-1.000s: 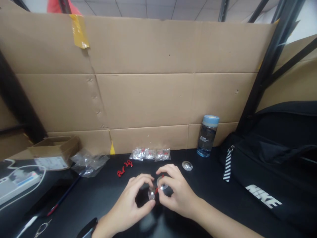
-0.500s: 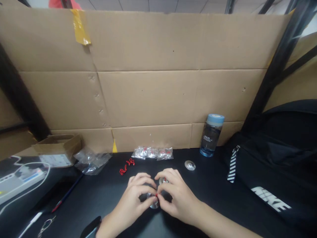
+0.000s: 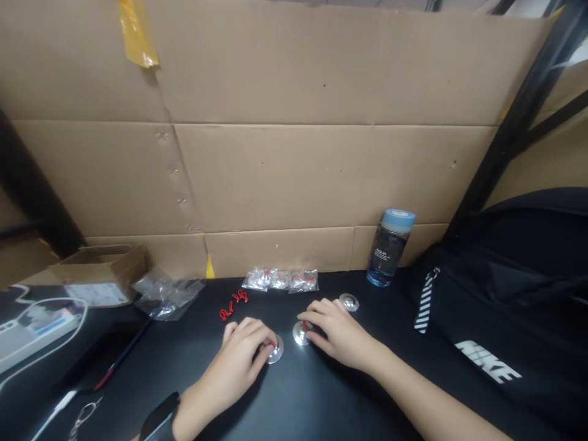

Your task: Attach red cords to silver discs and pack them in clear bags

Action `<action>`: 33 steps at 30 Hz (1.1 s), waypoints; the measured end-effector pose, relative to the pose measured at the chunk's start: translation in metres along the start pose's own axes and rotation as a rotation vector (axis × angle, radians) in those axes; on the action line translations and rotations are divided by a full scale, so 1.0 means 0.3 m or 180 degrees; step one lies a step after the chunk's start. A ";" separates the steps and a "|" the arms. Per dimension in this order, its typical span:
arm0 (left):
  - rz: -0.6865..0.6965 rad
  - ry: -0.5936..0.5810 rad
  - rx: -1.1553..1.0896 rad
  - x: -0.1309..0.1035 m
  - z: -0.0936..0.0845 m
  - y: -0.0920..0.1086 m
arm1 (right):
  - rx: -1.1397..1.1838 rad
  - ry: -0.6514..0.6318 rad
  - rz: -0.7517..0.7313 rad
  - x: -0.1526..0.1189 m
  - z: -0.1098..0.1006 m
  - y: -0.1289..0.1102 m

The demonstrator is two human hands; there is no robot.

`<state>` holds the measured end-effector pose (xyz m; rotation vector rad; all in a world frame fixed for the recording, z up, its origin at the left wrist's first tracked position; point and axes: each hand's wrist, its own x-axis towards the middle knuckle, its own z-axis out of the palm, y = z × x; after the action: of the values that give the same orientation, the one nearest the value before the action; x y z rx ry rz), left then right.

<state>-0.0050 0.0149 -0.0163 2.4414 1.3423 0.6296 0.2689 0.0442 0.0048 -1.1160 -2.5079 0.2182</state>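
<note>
My left hand [image 3: 250, 348] pinches the middle of a small silvery, domed finger cymbal [image 3: 277, 351], where a bit of red cord shows between thumb and fingers. Just right of it, a second finger cymbal [image 3: 300, 335] lies under the fingertips of my right hand [image 3: 328, 327], which close about its red cord [image 3: 304, 325]. The two discs are apart on the black tabletop. A third finger cymbal [image 3: 350, 302] rests behind my right hand, untouched. Several red cord loops [image 3: 233, 305] lie beyond my left hand.
Clear packets [image 3: 280, 280] with shiny contents lie along the cardboard wall [image 3: 275, 177]. A water bottle [image 3: 390, 248] and a black backpack [image 3: 514, 294] stand on the right. At left are a carton [image 3: 98, 272], plastic bag [image 3: 169, 295], power strip [image 3: 39, 337], pen [image 3: 122, 358] and keyring [image 3: 85, 416].
My hands, close together half a second ago, have moved apart. The two finger cymbals now lie separately, one at each hand. The view has shifted slightly.
</note>
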 end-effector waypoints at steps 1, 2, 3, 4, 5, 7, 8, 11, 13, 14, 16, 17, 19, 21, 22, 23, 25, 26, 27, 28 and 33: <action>0.0045 -0.0008 0.0038 0.001 -0.004 -0.002 | -0.0009 -0.0065 -0.0012 0.006 0.010 -0.002; 0.0089 -0.0012 0.0070 0.002 -0.007 -0.004 | -0.0002 -0.0121 -0.0016 0.013 0.018 -0.002; 0.0128 -0.0010 0.0098 0.005 -0.010 -0.006 | 0.0018 -0.0171 -0.0013 0.019 0.023 0.000; 0.0150 0.0006 0.0122 0.008 -0.011 -0.007 | 0.0044 -0.0204 -0.0001 0.025 0.027 0.004; 0.0148 0.0042 0.0135 0.012 -0.012 -0.008 | 0.0063 -0.0214 0.0014 0.029 0.028 0.010; 0.0030 0.0186 0.0084 0.020 -0.010 -0.009 | 0.0085 -0.0157 0.0043 0.035 0.028 0.021; -0.0105 0.0279 -0.0015 0.024 -0.009 -0.009 | 0.0121 -0.0071 0.0061 0.036 0.027 0.022; -0.0679 0.0529 -0.0862 0.039 -0.007 -0.008 | 0.0495 0.0588 0.0212 0.033 0.026 0.000; -0.1004 0.0688 -0.1741 0.050 -0.008 -0.008 | 0.0880 0.1263 0.0349 0.031 0.032 -0.038; -0.1104 0.0762 -0.2141 0.055 -0.009 -0.007 | 0.1036 0.1552 0.0386 0.030 0.037 -0.061; -0.1201 0.0823 -0.2677 0.063 -0.009 0.002 | 0.1198 0.1811 0.0338 0.030 0.053 -0.105; -0.1195 0.0796 -0.2793 0.064 -0.007 0.010 | 0.1224 0.1799 0.0256 0.031 0.063 -0.123; -0.1100 0.0685 -0.2836 0.060 0.000 0.031 | 0.1296 0.1616 0.0085 0.035 0.084 -0.147; -0.1003 0.0602 -0.2758 0.048 0.006 0.053 | 0.1434 0.1432 0.0014 0.039 0.099 -0.151; -0.0990 0.0569 -0.2678 0.041 0.007 0.062 | 0.1497 0.1354 0.0015 0.040 0.103 -0.147; -0.0997 0.0539 -0.2528 0.034 0.005 0.068 | 0.1523 0.1269 0.0016 0.039 0.102 -0.140; -0.0999 0.0454 -0.1956 0.021 -0.004 0.070 | 0.1396 0.1081 -0.0056 0.036 0.092 -0.121; -0.0937 0.0407 -0.1571 0.016 -0.010 0.067 | 0.1250 0.0998 -0.0121 0.033 0.083 -0.111; -0.0827 0.0363 -0.1177 0.013 -0.016 0.060 | 0.1059 0.0922 -0.0189 0.030 0.073 -0.101; -0.0695 0.0341 -0.0820 0.010 -0.021 0.052 | 0.0837 0.0849 -0.0247 0.027 0.062 -0.091; -0.0231 0.0454 0.0195 0.016 -0.011 0.007 | -0.0103 0.0175 -0.0184 0.013 0.034 -0.071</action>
<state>-0.0031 0.0179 -0.0113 2.4222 1.5189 0.7676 0.2479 0.0330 0.0029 -1.0460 -2.4992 0.1295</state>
